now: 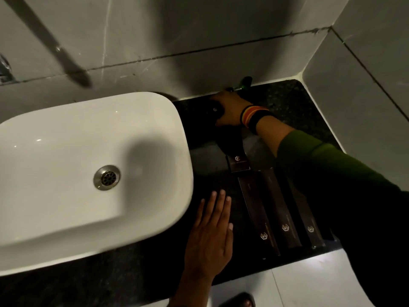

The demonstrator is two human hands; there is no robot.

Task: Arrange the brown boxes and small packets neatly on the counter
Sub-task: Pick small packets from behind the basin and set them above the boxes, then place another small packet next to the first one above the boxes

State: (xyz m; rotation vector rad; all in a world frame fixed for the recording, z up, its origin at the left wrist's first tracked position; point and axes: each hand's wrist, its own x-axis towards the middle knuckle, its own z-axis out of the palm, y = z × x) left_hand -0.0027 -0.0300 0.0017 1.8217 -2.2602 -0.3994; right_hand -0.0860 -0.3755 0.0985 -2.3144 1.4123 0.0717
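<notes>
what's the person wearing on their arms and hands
The right arm has a dark green long sleeve that stops short of the wrist. On that wrist sits a stack of bangles, banded in black, orange and red. The right hand itself is bare. The left hand is also bare, with no ring or band visible, and no sleeve shows on the part of its forearm in view.

No words or numbers are legible. A small pale hexagonal logo marks each of three long brown boxes [274, 216] at five o'clock, and a small packet [238, 163] just beyond them.
</notes>
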